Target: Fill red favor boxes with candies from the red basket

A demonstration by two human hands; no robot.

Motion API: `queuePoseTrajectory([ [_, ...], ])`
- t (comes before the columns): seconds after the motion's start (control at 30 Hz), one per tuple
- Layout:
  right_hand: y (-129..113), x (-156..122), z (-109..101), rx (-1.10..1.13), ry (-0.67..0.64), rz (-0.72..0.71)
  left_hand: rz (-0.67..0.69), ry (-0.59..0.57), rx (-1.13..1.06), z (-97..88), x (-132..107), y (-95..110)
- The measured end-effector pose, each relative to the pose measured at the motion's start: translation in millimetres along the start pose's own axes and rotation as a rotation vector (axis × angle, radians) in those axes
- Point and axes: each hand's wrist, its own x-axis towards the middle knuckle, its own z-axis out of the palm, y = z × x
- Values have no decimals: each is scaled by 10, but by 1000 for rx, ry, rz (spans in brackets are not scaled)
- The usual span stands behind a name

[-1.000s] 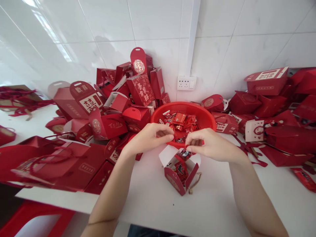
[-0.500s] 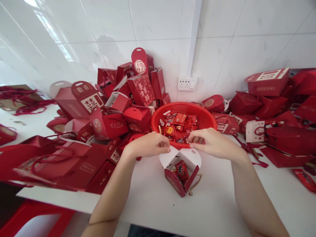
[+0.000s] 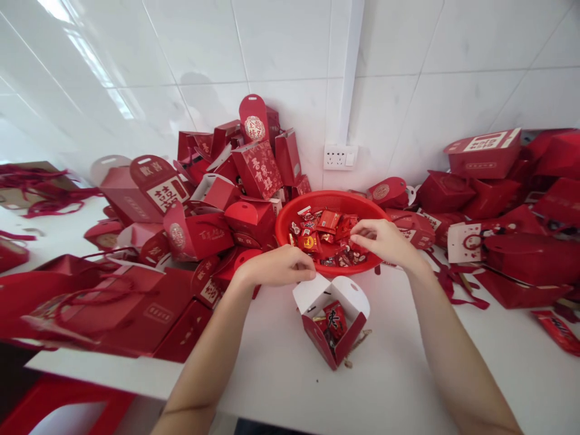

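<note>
Right hand just moved to the red basket's 3 o'clock, open box at its 6 — boxed sweets probably gained one — left hand near the box, can't tell either grip.

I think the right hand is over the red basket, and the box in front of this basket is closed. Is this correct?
Not quite: the box in front of the red basket is open, with wrapped packets visible inside, as the head view shows. The right hand is indeed over the basket.
</note>
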Motion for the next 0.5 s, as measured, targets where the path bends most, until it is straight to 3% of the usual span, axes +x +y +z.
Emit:
queuePoseTrajectory([
  [0.07,126,104,80,144,81,14,7,47,-54,-28,-9,-53],
  [0.17,260,206,174,248,108,36,-15,218,-105,-78,64,-173],
  [0.3,347,235,211,359,131,49,-169,432,-7,-200,450,-410],
  [0.37,374,236,208,403,147,53,-280,426,117,-272,718,-539],
  [0.5,419,250,206,468,181,62,-340,373,211,-332,1162,-746],
])
